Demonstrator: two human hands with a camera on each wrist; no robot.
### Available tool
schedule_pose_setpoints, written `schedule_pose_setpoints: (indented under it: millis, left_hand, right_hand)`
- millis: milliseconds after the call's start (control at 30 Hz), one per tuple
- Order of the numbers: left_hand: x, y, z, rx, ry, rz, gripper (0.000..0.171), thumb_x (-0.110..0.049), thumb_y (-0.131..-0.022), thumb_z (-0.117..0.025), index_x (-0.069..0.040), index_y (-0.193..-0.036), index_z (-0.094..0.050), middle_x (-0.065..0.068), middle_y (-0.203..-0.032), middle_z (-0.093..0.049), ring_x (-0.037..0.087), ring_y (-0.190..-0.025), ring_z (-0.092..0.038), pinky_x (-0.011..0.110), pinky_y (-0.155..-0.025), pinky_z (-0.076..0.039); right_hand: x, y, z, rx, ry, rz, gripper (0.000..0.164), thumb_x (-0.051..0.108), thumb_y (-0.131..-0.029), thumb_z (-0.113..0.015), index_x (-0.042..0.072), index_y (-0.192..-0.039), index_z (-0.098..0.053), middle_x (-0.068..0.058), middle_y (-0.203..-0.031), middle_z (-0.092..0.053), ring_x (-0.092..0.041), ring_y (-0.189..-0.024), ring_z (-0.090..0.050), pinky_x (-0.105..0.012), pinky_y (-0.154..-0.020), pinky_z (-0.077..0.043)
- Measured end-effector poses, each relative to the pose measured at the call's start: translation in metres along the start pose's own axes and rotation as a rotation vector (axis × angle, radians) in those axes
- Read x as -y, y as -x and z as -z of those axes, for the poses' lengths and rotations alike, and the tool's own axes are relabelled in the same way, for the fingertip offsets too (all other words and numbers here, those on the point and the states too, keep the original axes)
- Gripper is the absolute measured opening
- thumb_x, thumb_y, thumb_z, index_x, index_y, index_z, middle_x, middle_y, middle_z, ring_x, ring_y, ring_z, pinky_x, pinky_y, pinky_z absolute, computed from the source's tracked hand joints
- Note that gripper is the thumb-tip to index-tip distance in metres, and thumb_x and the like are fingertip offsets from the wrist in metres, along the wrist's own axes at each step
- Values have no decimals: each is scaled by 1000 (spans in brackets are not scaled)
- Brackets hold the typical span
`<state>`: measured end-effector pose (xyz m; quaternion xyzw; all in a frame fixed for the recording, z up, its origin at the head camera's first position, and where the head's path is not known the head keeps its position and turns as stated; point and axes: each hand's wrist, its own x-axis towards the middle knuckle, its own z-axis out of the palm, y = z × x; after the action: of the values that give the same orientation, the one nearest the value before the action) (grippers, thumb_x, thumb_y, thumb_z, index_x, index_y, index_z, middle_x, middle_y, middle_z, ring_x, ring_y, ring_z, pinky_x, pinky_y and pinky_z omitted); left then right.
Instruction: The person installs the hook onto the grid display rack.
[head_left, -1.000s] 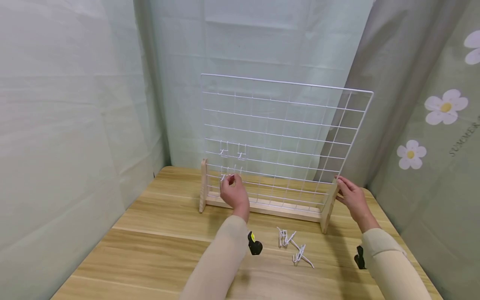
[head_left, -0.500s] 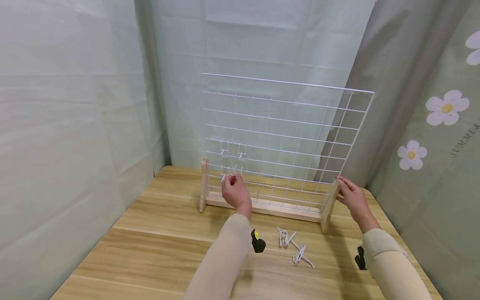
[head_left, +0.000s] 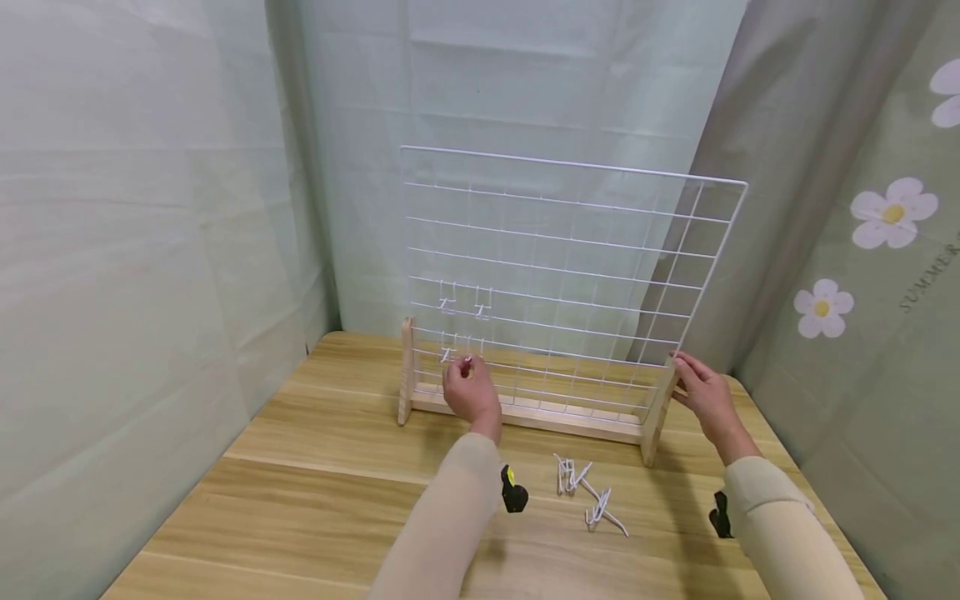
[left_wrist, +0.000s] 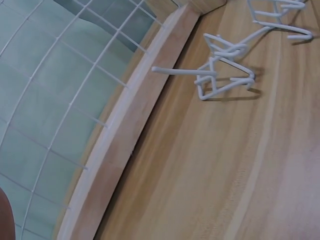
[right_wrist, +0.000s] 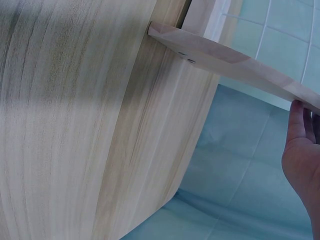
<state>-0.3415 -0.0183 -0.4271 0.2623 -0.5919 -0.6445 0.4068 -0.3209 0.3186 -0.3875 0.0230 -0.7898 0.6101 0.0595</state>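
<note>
A white wire grid panel (head_left: 577, 165) stands upright in a wooden base (head_left: 570, 422) on the table. Two white wire hooks hang on its left part, a left one (head_left: 447, 306) and one beside it (head_left: 482, 312). Below them hangs another hook (head_left: 447, 353). My left hand (head_left: 474, 396) pinches the front of a further hook next to that one; its upper prongs show on the grid above my fingers, the rest is hidden. At the far right, my right hand (head_left: 708, 406) holds the top of the wooden side post (head_left: 657, 417), its fingertips against the wood in the right wrist view.
Several loose wire hooks (head_left: 600, 510) lie tangled on the wooden table (head_left: 315, 483) in front of the base; in the left wrist view one hook's arm (left_wrist: 182, 71) sticks out towards the base. Pale curtains (head_left: 172, 250) surround the table's back and sides.
My left hand has shifted slightly down and right, and more of the lower left hook shows beside it. The right hand stays on the post.
</note>
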Motion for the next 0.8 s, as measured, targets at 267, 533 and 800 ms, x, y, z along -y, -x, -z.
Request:
schedule_pose_setpoints:
  millis: [267,533,800]
  left_hand:
    - [8,3,7,37,3,23,15,-13,-86,-75,-2,-93,-69,11,-93,-64,28,-92,-59,40,-81,-49]
    - [22,0,17,7,-27,-5,13,-12,-84,-73,-4,-94,-69,9,-91,-62,27,-89,-56,40,-79,-45]
    - [29,-9,33,-22,-72,6,14,-12,-87,-71,-2,-96,-68,12,-93,-62,29,-89,-56,41,-78,-44]
  right_hand:
    - [2,0,-1,7,-17,-1,68,46,-104,-40,-1,-153,-29,-26,-155,-30,-39,-138,-36,-45,-103,-38]
    - [0,-1,0,6,-26,9,70,47,-103,-42,-1,-152,-31,-25,-154,-31,-38,-138,-36,-44,-102,-39]
    - [-1,-1,-1,6,-32,8,70,47,-102,-44,0,-152,-33,-25,-154,-31,-39,-138,-36,-44,-102,-39]
